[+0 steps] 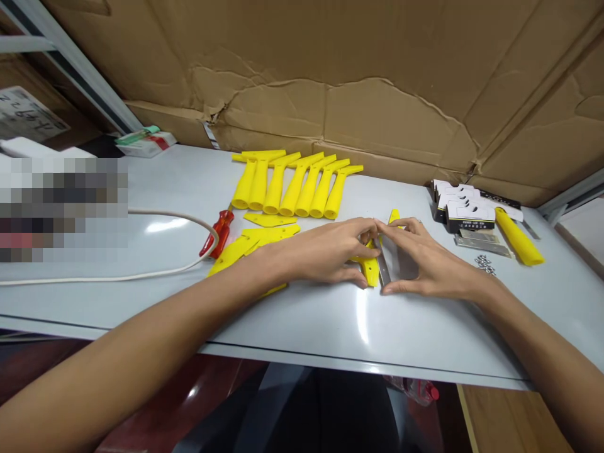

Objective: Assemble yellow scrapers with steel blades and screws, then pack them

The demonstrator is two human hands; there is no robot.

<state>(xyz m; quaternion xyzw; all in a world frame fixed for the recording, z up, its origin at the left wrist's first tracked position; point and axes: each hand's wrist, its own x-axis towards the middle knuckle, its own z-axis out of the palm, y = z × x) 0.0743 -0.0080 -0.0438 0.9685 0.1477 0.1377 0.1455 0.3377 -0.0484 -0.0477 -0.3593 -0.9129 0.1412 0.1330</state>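
Observation:
My left hand (pixel 335 251) is closed on a yellow plastic scraper handle (pixel 371 272) just above the table, its fingers covering much of the piece. Against the right side of that piece stands a thin metal blade (pixel 383 270), pinched between the thumb and fingers of my right hand (pixel 419 258). A yellow tip (pixel 394 216) shows beyond my fingertips; whether it belongs to the same handle is hidden. Left of my left wrist lie several flat yellow plates (pixel 255 239), partly under my forearm.
Several yellow scraper handles (pixel 302 185) lie in a row at the back. A red-handled screwdriver (pixel 219 234) lies beside a white cable (pixel 155 277). To the right are small boxes (pixel 469 215), flat blades (pixel 484 244), small screws (pixel 485 264) and another yellow handle (pixel 519 236). Cardboard (pixel 330 113) backs the table.

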